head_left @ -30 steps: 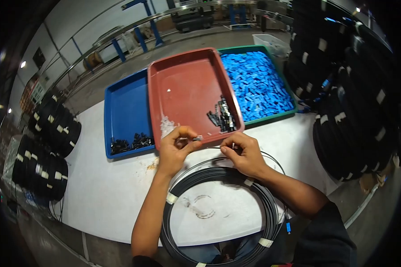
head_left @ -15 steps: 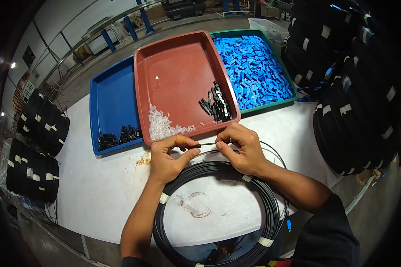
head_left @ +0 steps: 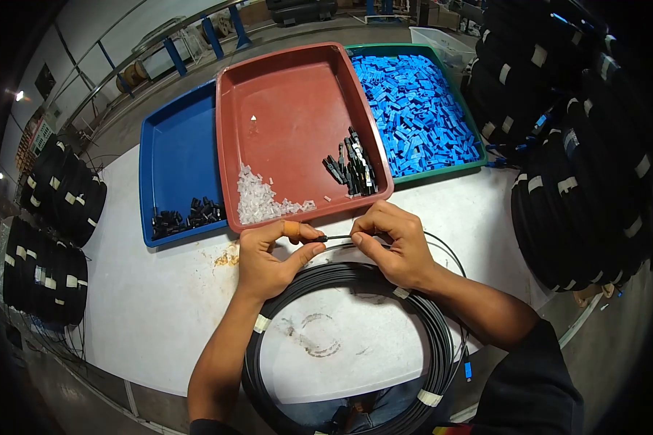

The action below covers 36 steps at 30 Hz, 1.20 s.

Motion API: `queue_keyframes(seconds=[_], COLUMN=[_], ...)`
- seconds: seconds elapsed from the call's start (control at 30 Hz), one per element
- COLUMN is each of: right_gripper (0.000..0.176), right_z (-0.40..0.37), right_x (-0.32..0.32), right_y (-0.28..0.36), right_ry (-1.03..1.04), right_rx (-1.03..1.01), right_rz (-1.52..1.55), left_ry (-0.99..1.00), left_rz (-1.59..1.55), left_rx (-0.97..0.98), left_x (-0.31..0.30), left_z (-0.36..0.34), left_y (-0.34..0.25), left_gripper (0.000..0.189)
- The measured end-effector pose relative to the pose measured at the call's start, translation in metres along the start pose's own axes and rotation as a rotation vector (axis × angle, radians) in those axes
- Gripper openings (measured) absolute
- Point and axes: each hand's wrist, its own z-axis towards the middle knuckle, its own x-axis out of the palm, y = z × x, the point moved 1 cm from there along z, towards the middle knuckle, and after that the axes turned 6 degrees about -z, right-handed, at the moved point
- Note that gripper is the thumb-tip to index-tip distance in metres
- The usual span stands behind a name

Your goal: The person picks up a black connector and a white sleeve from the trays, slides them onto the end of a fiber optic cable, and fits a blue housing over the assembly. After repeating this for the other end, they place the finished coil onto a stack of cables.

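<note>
My left hand (head_left: pixel 272 262) is closed, thumb and index finger pinching a small black sleeve-like fitting (head_left: pixel 322 238) at the end of a thin black cable (head_left: pixel 339 237). A tan band wraps its index finger. To the right, my right hand (head_left: pixel 397 246) is closed on the same cable, so a short straight length shows between the two hands. Below them lies a coil of black cable (head_left: pixel 441 348), bound with pale tape and overhanging the table's near edge. A blue connector (head_left: pixel 468 371) hangs at the coil's right side.
Beyond my hands, a red tray (head_left: pixel 290 94) holds clear small pieces (head_left: pixel 257 199) and black parts (head_left: pixel 355 167). A blue tray (head_left: pixel 178 145) with black pieces stands left; a green tray (head_left: pixel 450 172) of blue clips stands right. Cable coils (head_left: pixel 573 196) flank the white table (head_left: pixel 145 312).
The view has shifted slightly. Both hands keep nearly the same pose and hold on the cable; a little more of the black fitting shows at my left fingertips.
</note>
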Motion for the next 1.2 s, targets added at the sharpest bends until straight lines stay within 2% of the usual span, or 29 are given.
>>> queue_keyframes(seconds=[0.2,0.27,0.47,0.57,0.67,0.83,0.93,1.07,1.17,1.2], right_gripper=[0.006,0.006,0.003,0.004,0.007,0.015,0.015,0.015,0.017,0.018], right_z=[0.0,0.0,0.003,0.002,0.002,0.0,0.0,0.002,0.006,0.004], right_x=[0.002,0.003,-0.001,-0.002,0.0,0.003,0.004,0.001,0.0,0.001], right_y=[-0.002,-0.003,0.001,0.003,0.004,-0.002,-0.005,0.002,0.008,0.006], right_ry=[-0.03,-0.058,-0.067,-0.045,-0.023,-0.01,-0.022,0.003,-0.016,0.037], right_rx=[-0.05,-0.093,-0.186,-0.212,-0.245,-0.291,-0.227,-0.228,-0.317,-0.325], right_rz=[-0.048,-0.073,-0.187,-0.243,-0.217,-0.15,-0.146,-0.176,-0.214,-0.184], left_ry=[0.0,0.002,0.013,0.024,0.106,0.126,0.108,0.062,0.104,0.105], left_rz=[0.071,0.155,0.199,0.196,0.214,0.237,0.231,0.29,0.299,0.301], left_rx=[0.032,0.154,0.263,0.252,0.269,0.285,0.275,0.223,0.307,0.351], left_x=[0.002,0.003,0.004,0.006,0.007,0.015,0.014,0.006,0.01,0.011], left_z=[0.001,0.002,0.004,0.004,0.004,0.005,0.005,0.003,0.004,0.005], left_y=[-0.003,-0.003,-0.005,-0.007,-0.01,-0.017,-0.018,-0.008,-0.01,-0.011], left_gripper=[0.017,0.015,0.016,0.015,0.018,0.023,0.026,0.016,0.012,0.012])
